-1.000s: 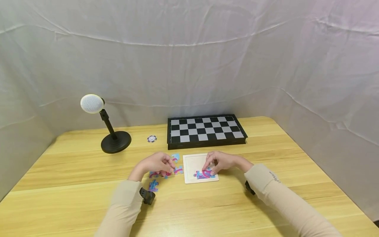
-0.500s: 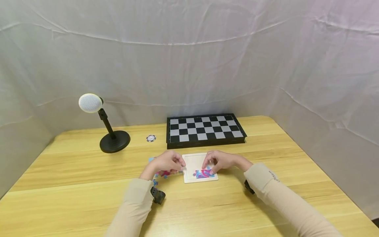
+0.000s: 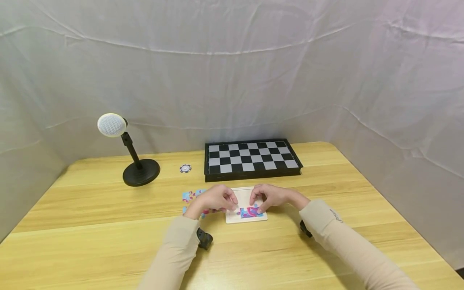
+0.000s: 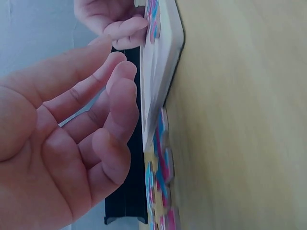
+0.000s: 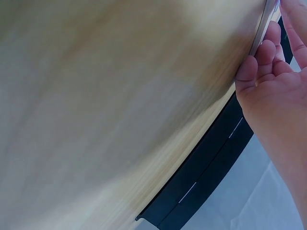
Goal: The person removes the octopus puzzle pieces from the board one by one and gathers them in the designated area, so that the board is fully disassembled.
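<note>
A small pale wooden puzzle tray (image 3: 244, 197) lies on the table, with joined pink, purple and blue jigsaw pieces (image 3: 249, 213) along its near right part. The right hand (image 3: 272, 196) rests at these pieces, its thumb touching them and its index finger bent down beside them. Over the tray's left edge is the left hand (image 3: 218, 197), its fingers loosely curved. In the left wrist view the left hand (image 4: 81, 120) shows nothing between thumb and fingers. Loose jigsaw pieces (image 3: 187, 196) lie left of the tray, partly hidden by the left hand and forearm.
Behind the tray stands a folded black-and-white chessboard case (image 3: 253, 158). A poker chip (image 3: 185, 168) lies to its left, beside a microphone-shaped object (image 3: 112, 125) on a round black stand (image 3: 141, 173). A pale curtain (image 3: 224, 72) surrounds the wooden table (image 3: 290, 257).
The left hand has moved right, from over the loose pieces to the tray's left edge, uncovering pieces farther left. The right hand stays almost in place at the joined pieces.
</note>
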The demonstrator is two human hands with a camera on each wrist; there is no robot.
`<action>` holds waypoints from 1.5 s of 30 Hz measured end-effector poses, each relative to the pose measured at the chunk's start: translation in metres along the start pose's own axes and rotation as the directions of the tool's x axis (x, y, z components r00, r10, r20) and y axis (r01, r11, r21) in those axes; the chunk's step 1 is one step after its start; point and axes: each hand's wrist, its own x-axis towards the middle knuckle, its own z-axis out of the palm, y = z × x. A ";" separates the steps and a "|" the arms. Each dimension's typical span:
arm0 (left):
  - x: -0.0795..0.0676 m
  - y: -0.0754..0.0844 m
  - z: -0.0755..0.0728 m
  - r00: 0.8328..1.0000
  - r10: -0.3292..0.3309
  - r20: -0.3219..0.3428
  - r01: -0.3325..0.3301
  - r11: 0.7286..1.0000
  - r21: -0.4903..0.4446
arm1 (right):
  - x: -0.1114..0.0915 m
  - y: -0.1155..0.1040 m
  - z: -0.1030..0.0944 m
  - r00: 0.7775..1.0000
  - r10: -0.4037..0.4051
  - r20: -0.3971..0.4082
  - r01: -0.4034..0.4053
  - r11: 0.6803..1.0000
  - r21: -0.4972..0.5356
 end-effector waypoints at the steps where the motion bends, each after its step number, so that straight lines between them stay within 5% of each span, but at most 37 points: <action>1: 0.001 0.001 0.001 1.000 -0.002 -0.002 0.002 1.000 0.010 | 0.000 0.000 0.000 1.000 -0.001 -0.001 0.001 1.000 0.000; 23: 0.012 0.011 0.010 0.992 -0.123 0.036 0.118 0.985 0.129 | 0.001 0.001 -0.001 1.000 -0.009 0.006 0.009 1.000 -0.009; 45: 0.015 0.011 0.014 0.993 -0.112 0.023 0.109 0.987 0.116 | 0.001 0.001 0.000 1.000 0.006 0.002 -0.006 1.000 -0.012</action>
